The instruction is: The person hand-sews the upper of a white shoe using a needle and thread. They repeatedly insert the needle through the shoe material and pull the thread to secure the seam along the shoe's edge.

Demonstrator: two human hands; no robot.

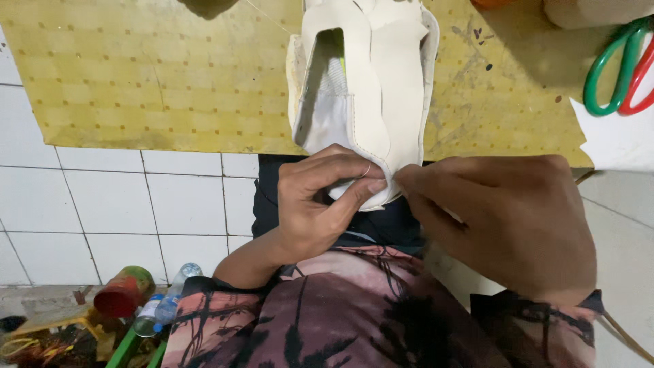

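Fingers of the left hand curled round the near end of the cream shoe upper, thumb under and forefinger over, pinching its stitched edge; a thin ring showed on one finger. At three o'clock from it, the right hand pressed its fingertips together on the same edge, just touching the left.

The upper lay half on the yellow mat, its heel end hanging off at six o'clock over the lap. By my reading, the step in hand was folding or pressing the edge down. A next move would call for a steady pinch and small shifts along the seam.

Scissors lay at two o'clock, well apart.
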